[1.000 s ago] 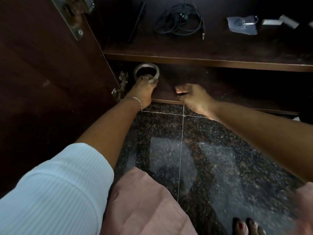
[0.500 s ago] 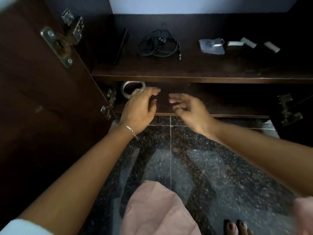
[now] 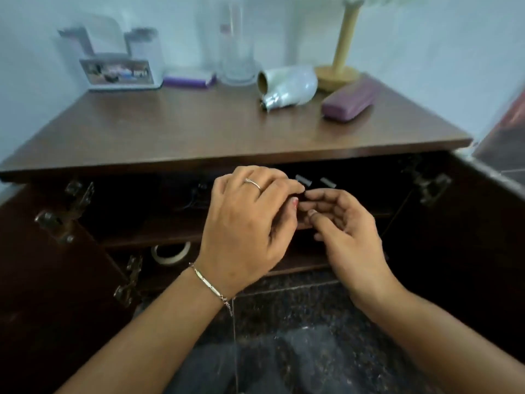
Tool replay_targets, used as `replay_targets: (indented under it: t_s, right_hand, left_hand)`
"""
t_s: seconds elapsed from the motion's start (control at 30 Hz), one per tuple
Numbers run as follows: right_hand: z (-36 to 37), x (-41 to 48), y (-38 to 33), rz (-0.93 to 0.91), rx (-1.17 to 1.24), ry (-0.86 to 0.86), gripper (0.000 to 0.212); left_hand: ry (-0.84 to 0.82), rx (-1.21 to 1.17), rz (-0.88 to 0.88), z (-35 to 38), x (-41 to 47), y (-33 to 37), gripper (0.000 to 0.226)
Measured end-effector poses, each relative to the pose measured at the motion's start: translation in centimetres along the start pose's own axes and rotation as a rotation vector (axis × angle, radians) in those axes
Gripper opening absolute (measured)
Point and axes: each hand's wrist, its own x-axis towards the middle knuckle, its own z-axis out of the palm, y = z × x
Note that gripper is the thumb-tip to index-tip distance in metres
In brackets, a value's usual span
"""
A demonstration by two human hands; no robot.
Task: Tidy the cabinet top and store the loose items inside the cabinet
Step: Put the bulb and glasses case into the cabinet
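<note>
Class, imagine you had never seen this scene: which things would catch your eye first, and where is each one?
First, the two hands, left hand and right hand, fingertips together in front of the open cabinet. Next, the wooden cabinet top, where a pale roll lies tipped on its side beside a purple case near the right back corner. Low on the left, a roll of tape sits on the bottom shelf.
</note>
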Motion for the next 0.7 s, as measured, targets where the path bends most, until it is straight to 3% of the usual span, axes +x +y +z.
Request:
replay_targets:
  t_s: [0.13,0.23,0.33,0.6,0.7]
  right_hand:
    - [-3.1,1.5,-2.8,-0.145,-0.033,0.116,0.023]
    - [-5.0,3.7,-3.8,-0.268,-0.136,0.215,0.022]
    - [-6.3,6.1,-3.9,-0.361,-0.346,0.251,0.018]
    - [-5.9,9.0,-3.5,-0.406,-0.857,0.277,0.035]
    - [-5.3,10.7,-4.6,-0.352,-0.928,0.262,0.043]
  left_hand:
    - [0.029,-0.077,-0.125,0.5,5.1,1.3,0.017]
    - [-0.116,-0.187,-0.318,1.8,8.2,0.8,0.025]
    - [-0.228,-0.133,-0.379,3.3,10.7,-1.1,0.035]
    - [-0.192,-0.008,-0.553,5.5,14.1,-6.9,0.049]
    - [-0.221,0.025,-0.581,5.7,14.8,-7.3,0.051]
